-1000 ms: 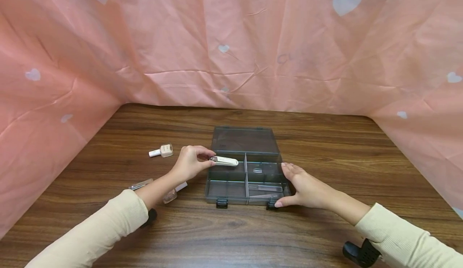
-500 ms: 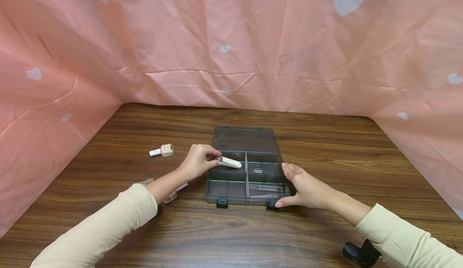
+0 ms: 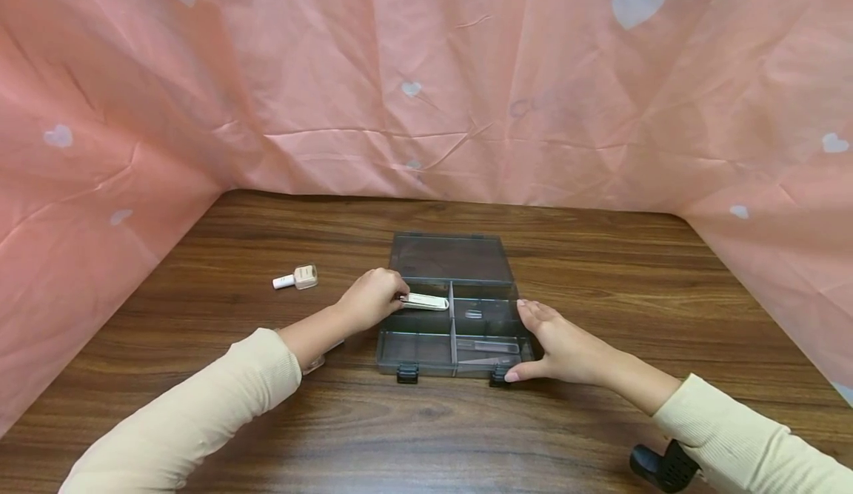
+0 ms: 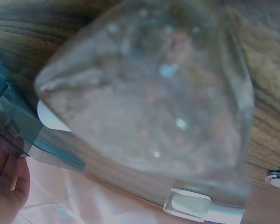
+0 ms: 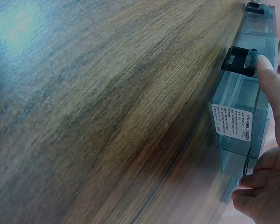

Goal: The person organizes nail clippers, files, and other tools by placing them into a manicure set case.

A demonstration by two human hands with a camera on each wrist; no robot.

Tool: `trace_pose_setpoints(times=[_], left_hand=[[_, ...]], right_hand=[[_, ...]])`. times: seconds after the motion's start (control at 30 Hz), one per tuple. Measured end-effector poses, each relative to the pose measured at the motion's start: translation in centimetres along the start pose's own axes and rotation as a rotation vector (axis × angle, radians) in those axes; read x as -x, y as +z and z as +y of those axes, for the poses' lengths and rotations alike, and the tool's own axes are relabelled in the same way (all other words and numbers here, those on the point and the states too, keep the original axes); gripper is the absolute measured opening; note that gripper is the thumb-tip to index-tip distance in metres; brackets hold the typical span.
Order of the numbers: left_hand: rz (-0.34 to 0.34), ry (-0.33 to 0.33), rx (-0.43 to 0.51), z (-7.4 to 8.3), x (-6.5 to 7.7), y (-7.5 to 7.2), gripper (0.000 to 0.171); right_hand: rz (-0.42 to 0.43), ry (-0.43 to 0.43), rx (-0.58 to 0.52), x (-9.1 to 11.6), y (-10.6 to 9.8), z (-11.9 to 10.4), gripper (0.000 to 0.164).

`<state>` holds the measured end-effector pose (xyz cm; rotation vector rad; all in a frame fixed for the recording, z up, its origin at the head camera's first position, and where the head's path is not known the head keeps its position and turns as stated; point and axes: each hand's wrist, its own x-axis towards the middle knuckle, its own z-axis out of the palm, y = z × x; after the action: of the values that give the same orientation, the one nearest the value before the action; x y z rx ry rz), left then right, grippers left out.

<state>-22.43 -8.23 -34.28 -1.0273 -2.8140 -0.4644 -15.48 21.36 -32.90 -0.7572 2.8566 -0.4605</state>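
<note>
A dark translucent compartment box [image 3: 416, 349] stands with its lid folded back. My left hand [image 3: 373, 299] is over its back left compartment and pinches one end of a white nail clipper [image 3: 426, 301], which lies low inside there. In the left wrist view the fingers of that hand [image 4: 9, 179] show behind the box wall. My right hand [image 3: 566, 346] grips the box's right side, the thumb at the front right latch [image 5: 240, 60] and the other fingers at the side wall. A clear slim case [image 3: 489, 346] and a pointed tool [image 3: 483, 361] lie in the front right compartment.
A cream nail polish bottle [image 3: 305, 277] lies left of the box. Another bottle [image 3: 313, 365] is mostly hidden by the left sleeve; a glittery clear shape [image 4: 154, 98] blurs the left wrist view. A small clear piece [image 3: 474, 314] sits in the back right compartment.
My left hand has moved right and down with the nail clipper, lowering it into the back left compartment. The left sleeve now covers more of the things beside it. My right hand has stayed put.
</note>
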Motion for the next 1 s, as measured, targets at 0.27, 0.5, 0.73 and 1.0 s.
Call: trace_pose_setpoints(times=[0.27,0.5,0.73,1.0], left_hand=[[0.061,-0.019,0.061,0.1,0.4,-0.7,0.018],[0.207,0.006,0.111,-0.4,1.9,-1.2,0.020],[0.326,-0.018,0.125,-1.9,4.2,-1.5,0.019],[0.353,-0.066,0.131,-3.3,6.5,-1.8,0.019]], right_hand=[[-0.003,0.008,0.004,0.0,0.0,0.0,0.110],[0.005,-0.003,0.014,0.0,0.1,0.0,0.109],[0.011,-0.014,0.014,0.0,0.0,0.0,0.108],[0.018,-0.016,0.006,0.1,0.1,0.0,0.108]])
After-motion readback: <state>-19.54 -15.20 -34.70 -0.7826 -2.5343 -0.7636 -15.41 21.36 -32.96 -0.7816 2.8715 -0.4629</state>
